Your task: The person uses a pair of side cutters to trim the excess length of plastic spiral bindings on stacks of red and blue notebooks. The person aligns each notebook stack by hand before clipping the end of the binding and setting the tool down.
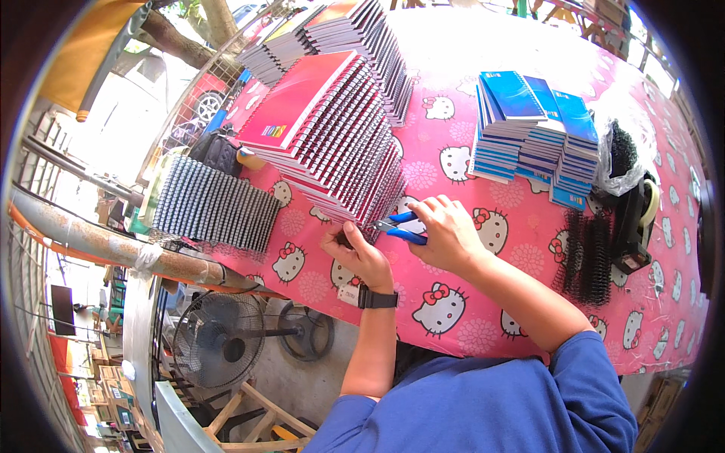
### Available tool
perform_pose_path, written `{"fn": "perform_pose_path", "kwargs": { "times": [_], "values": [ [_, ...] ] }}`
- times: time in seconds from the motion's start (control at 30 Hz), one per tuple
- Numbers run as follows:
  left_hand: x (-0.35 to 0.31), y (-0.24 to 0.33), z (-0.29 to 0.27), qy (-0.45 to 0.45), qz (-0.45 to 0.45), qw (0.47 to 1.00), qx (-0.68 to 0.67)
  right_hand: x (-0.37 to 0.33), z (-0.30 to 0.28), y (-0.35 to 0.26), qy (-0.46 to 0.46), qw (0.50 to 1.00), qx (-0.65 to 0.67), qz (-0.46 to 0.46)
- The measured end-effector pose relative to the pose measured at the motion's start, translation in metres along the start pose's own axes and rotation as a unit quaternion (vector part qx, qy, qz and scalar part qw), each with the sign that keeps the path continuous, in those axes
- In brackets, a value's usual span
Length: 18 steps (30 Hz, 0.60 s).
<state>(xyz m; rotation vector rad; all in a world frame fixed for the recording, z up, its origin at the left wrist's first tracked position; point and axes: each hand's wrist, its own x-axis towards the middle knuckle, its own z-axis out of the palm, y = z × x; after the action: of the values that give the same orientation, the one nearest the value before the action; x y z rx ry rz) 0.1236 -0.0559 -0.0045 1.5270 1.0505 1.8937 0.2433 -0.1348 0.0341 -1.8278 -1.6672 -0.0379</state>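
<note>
A tall stack of red spiral notebooks (310, 106) stands left of centre, wire spines facing right. At its near lower corner my right hand (453, 234) holds blue-handled pliers (408, 236), the metal jaws touching or very close to the spine wire there. My left hand (361, 258), with a dark watch on the wrist, is by the same corner, thumb and fingers curled together. What those fingers grip is too small to make out. The pliers' handles are a little apart.
Blue notebooks (570, 121) stand in stacks at right. Beyond them lie loose black coils (589, 257), a tape dispenser (638, 226) and a plastic bag (627, 155). More notebooks (347, 30) rise behind; a wire-spined stack (215, 204) sits left. A fan (219, 340) stands below the table edge.
</note>
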Motion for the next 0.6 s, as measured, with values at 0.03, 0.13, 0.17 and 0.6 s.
{"fn": "perform_pose_path", "kwargs": {
  "times": [0.03,0.13,0.17,0.6],
  "values": [
    [0.001,-0.001,0.001,0.011,-0.001,1.000,-0.002,0.001,0.000,-0.001,-0.001,1.000,0.000,0.001],
    [0.002,-0.005,0.002,0.016,0.006,1.000,0.013,0.004,-0.003,-0.006,-0.059,0.998,-0.002,0.021],
    [0.004,-0.005,0.002,0.015,0.014,0.999,0.030,0.006,-0.005,-0.008,-0.108,0.992,0.026,0.058],
    [0.011,-0.007,0.010,0.060,0.030,0.998,0.001,0.001,0.006,-0.002,-0.059,0.998,0.011,0.024]
  ]
}}
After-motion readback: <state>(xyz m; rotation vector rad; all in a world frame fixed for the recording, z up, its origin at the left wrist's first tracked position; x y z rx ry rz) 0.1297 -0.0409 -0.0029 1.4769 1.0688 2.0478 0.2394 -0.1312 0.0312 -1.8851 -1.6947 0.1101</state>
